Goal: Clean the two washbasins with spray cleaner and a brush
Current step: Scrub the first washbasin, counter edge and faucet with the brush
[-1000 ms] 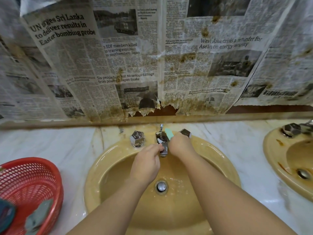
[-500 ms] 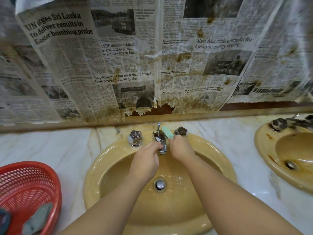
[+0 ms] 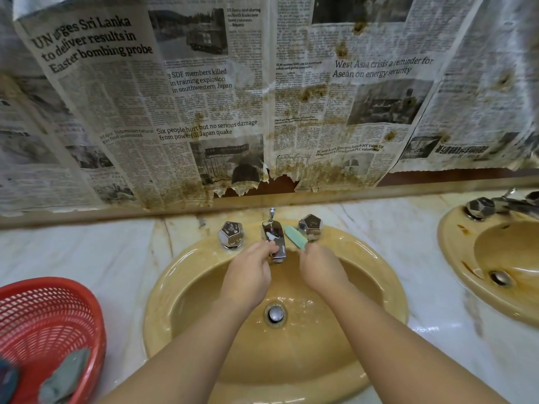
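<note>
Both my forearms reach over the near rim of the tan washbasin [image 3: 180, 275], its bowl wet and glossy around the metal drain [image 3: 274, 313], which sits below and between my two wrists. My left hand [image 3: 248, 275] curls its fingers onto the left side of the chrome spout [image 3: 274, 240], fingertips touching the metal. My right hand [image 3: 319, 266] grips a pale green brush handle [image 3: 295, 237] — its free end angles up from the knuckles toward the spout, and the bristle end is hidden, so I cannot tell what it touches. A chrome knob [image 3: 231, 233] stands just left of my left fingers; a second knob [image 3: 310, 227] sits just beyond my right knuckles, close by the handle's tip. Open bowl lies on either side of both wrists.

Well left of my left arm, a red mesh basket [image 3: 49, 313] on the marble counter [image 3: 87, 252] holds grey-green cloths [image 3: 65, 374] at its near end. Well right of my right hand, the second washbasin [image 3: 455, 252] shows rust-brown streaks on its rim and bowl. Past the fingertips, beyond the counter's raised back ledge, stained newspaper [image 3: 204, 97] hangs over the wall — its lower edge torn behind the spout.
</note>
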The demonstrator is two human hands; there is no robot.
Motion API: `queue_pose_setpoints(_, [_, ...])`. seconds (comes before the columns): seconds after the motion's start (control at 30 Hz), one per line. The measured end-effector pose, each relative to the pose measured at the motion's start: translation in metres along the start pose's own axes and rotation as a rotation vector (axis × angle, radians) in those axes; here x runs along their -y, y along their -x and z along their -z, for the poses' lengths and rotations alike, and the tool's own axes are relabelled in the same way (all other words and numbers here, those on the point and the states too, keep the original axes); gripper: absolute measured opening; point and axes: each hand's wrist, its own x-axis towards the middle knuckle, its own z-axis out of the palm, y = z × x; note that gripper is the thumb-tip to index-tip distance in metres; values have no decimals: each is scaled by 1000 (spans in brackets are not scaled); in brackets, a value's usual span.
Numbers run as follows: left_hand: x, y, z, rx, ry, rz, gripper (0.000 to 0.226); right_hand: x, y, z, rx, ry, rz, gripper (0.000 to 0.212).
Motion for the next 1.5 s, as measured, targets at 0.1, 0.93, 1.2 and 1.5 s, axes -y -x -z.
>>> queue_pose_setpoints(0.1, [1, 1, -1, 3, 5, 7, 47, -41, 26, 3, -70, -3, -3, 27])
queue_pose_setpoints(0.93, [-27, 0, -19, -261, -72, 183, 39, -25, 35, 2, 533, -1444, -480, 30])
queue_pose_setpoints(1.2, [-40, 2, -20, -244, -77, 266, 39, -10, -19, 11, 493, -1399, -429, 34])
queue_pose_setpoints(1.5, [-45, 2, -22, -280, 19, 416, 39, -29, 22, 30, 365, -944, -142, 32])
